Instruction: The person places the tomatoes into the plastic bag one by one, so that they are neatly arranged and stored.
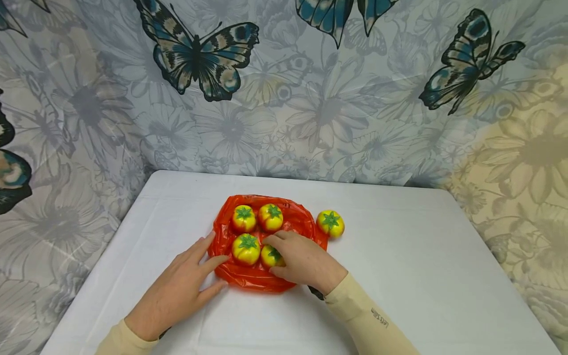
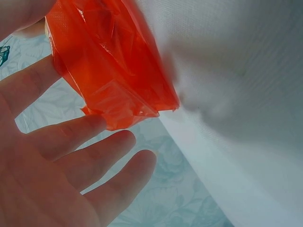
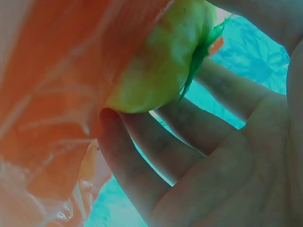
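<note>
**Head view: two hands at a red bag of toy tomatoes**

Head view showed a crumpled red plastic bag (image 1: 262, 276) lying flat near the middle of the counter (image 1: 421, 276), a little toward its near edge. Four small tomatoes sat on it, each glossy yellow blushing to red, with a flat green star-shaped calyx on top. Two stood side by side at the bag's far edge: the far-left tomato (image 1: 243, 218) and the far-middle tomato (image 1: 270, 217). A near-left tomato (image 1: 246, 248) sat in front of them. Just beside it, the held tomato (image 1: 271, 256) was half covered by the right hand (image 1: 301, 261), whose fingers curled over and around it; the right wrist view confirmed the fingers (image 3: 142, 165) wrapped under the yellow fruit against the red plastic. A fifth, loose tomato (image 1: 330, 223) rested on the bare counter just off the bag's far right corner, apart from the others.

The left hand (image 1: 182, 286) lay flat with fingers straight and spread, fingertips pressing the bag's left edge. From the left wrist view the fingers (image 2: 94, 156) were extended and gripped nothing, the thin translucent film (image 2: 113, 71) folded just above them.

The counter was covered in plain white cloth, slightly creased. Behind and to both sides hung a pale grey floral curtain (image 1: 310, 108) printed with large blue-and-black butterflies, turning yellowish toward the right.
</note>
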Action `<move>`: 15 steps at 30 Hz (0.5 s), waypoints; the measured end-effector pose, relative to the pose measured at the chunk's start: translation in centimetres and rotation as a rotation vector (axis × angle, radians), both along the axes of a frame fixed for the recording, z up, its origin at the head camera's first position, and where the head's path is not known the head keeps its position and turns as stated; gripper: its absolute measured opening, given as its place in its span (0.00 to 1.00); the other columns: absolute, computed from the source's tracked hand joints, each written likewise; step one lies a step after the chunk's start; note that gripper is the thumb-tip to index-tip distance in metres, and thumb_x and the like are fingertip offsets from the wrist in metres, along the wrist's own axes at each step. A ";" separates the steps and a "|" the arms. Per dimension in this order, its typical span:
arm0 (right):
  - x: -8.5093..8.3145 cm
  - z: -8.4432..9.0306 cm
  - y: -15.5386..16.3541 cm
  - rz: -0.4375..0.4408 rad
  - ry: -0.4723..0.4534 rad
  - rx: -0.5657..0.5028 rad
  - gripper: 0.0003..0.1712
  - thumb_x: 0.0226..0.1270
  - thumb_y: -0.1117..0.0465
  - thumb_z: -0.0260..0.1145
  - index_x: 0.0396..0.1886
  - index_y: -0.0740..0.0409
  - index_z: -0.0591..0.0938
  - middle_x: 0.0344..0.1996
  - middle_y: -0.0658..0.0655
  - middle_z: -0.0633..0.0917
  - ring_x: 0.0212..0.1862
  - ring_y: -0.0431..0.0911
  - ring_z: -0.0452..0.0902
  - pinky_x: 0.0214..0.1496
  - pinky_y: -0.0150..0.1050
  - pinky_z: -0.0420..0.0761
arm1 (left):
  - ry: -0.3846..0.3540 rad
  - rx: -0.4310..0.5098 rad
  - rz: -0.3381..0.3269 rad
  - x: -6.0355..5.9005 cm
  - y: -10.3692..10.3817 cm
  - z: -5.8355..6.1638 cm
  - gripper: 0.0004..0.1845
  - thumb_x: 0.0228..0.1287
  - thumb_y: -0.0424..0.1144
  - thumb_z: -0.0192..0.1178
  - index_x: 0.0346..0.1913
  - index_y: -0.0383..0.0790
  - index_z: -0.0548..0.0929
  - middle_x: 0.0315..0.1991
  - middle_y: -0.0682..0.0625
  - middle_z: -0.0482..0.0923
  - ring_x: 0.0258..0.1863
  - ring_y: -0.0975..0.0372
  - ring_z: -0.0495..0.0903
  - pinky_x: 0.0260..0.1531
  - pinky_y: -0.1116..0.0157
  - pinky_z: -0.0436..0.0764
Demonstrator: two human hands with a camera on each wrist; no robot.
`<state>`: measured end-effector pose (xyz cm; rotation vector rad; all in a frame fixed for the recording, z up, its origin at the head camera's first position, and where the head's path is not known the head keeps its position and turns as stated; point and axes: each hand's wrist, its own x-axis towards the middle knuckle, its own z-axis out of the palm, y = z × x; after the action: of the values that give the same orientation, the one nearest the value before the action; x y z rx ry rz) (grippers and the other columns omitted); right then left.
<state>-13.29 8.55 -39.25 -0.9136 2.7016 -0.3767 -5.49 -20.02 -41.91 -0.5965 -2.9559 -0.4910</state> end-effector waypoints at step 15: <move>-1.9 2.8 4.6 -0.151 0.048 -0.157 0.34 0.72 0.46 0.76 0.74 0.51 0.80 0.69 0.55 0.84 0.70 0.52 0.81 0.72 0.54 0.83 | 0.005 0.010 -0.015 0.0 0.0 -0.2 0.28 0.67 0.57 0.75 0.66 0.51 0.88 0.84 0.36 0.64 0.77 0.36 0.72 0.69 0.35 0.79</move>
<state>-15.21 13.19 -36.43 -0.7682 2.8259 -0.6140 -5.44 -19.97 -42.10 -0.6184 -2.9447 -0.5049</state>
